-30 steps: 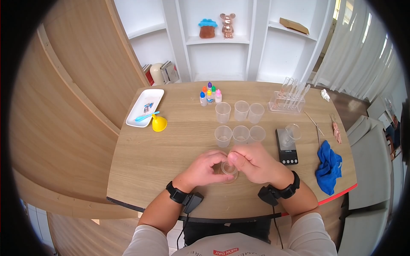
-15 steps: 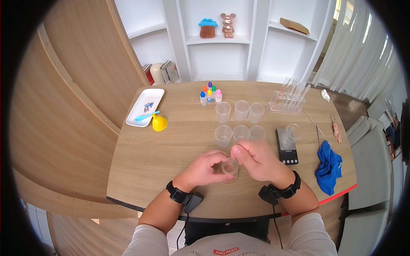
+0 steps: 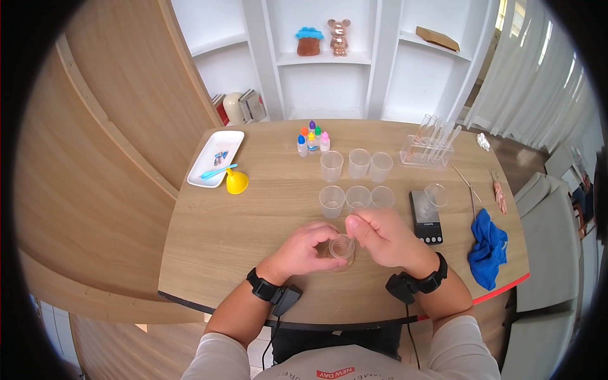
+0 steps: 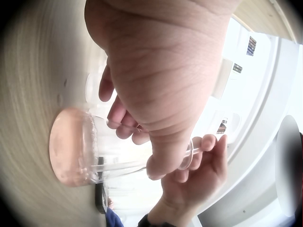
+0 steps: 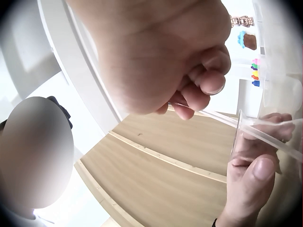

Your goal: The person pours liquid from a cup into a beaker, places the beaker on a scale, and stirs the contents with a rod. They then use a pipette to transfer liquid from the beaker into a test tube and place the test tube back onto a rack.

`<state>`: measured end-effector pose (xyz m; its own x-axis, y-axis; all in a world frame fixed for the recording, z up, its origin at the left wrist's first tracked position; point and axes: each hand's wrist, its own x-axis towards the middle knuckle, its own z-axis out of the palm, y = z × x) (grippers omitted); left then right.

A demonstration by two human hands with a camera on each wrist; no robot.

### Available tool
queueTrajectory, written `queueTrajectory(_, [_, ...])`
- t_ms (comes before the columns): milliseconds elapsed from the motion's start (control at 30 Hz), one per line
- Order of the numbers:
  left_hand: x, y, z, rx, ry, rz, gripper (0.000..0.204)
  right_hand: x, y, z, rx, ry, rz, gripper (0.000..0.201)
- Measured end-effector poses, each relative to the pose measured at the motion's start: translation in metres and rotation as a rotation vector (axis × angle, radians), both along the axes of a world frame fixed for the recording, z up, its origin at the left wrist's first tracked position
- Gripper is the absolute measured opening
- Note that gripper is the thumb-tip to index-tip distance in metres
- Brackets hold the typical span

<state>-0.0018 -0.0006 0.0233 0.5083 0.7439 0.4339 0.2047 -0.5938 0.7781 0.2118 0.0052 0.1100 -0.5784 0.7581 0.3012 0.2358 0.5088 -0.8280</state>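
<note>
My left hand (image 3: 310,248) holds a clear conical flask (image 4: 94,127) by its neck, thumb on one side and fingers on the other. Pinkish liquid (image 4: 68,146) fills the flask's bottom, which stands low at the wooden table. Above the mouth, my right hand (image 3: 383,239) pinches the upper end of a thin clear stirring rod (image 5: 222,117). The rod slants down through the neck, its lower end in the liquid in the left wrist view.
Clear plastic cups (image 3: 331,201) stand in two rows beyond the hands. A black scale (image 3: 427,227) with a clear beaker (image 3: 436,195) and a blue cloth (image 3: 486,250) lie right. Dropper bottles (image 3: 303,147), a test-tube rack (image 3: 424,155), a yellow funnel (image 3: 237,183) and a white tray (image 3: 201,168) are farther back.
My right hand has shifted slightly right and away from over the flask's mouth, so the rim shows more now. The left hand keeps its hold on the neck.
</note>
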Motion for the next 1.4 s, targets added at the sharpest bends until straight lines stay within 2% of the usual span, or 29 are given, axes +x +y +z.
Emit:
queueTrajectory(133, [0.0003,0.0014,-0.0006,0.005,0.001,-0.011,0.036,-0.0030,0.0015,-0.0052,0.059,0.005,-0.053,0.037])
queueTrajectory(200, [0.0007,0.0013,-0.0006,0.006,-0.002,-0.010,0.036,-0.0022,0.0004,-0.0017,0.028,0.025,0.089,0.037])
queueTrajectory(400, [-0.0007,0.0021,-0.0030,-0.008,0.016,-0.007,0.036,-0.0038,-0.0006,-0.0012,-0.046,0.029,-0.037,0.035])
queueTrajectory(500, [0.0001,0.0023,-0.0040,0.006,0.017,-0.005,0.037,-0.0031,0.0020,-0.0070,0.031,0.028,0.062,0.035])
queueTrajectory(733, [-0.0002,0.0018,-0.0031,-0.007,0.014,-0.002,0.037,-0.0042,0.0002,-0.0020,0.017,0.021,-0.031,0.036])
queueTrajectory(833, [0.0002,0.0009,-0.0005,-0.005,0.001,-0.006,0.037,-0.0008,0.0004,0.0000,-0.022,-0.010,0.053,0.035])
queueTrajectory(900, [-0.0005,0.0010,-0.0012,-0.002,0.007,-0.009,0.038,0.0000,0.0019,-0.0007,-0.049,-0.030,-0.042,0.035])
queueTrajectory(1033, [0.0000,0.0021,-0.0039,-0.006,0.011,-0.010,0.038,-0.0042,0.0001,-0.0023,-0.036,0.037,-0.031,0.035])
queueTrajectory(1100, [-0.0001,0.0017,-0.0038,-0.003,0.011,-0.004,0.038,-0.0012,0.0016,-0.0029,0.039,0.017,0.079,0.037])
queueTrajectory(1200, [-0.0002,-0.0001,-0.0006,0.001,0.013,0.003,0.038,-0.0003,0.0033,-0.0044,-0.002,0.018,-0.012,0.036])
queueTrajectory(1333, [-0.0003,0.0023,-0.0039,0.001,0.015,-0.010,0.038,-0.0041,0.0024,-0.0052,0.043,0.037,-0.017,0.035])
queueTrajectory(1400, [-0.0001,0.0017,-0.0025,0.009,0.017,-0.002,0.038,-0.0003,0.0020,-0.0025,-0.001,-0.024,0.057,0.034])
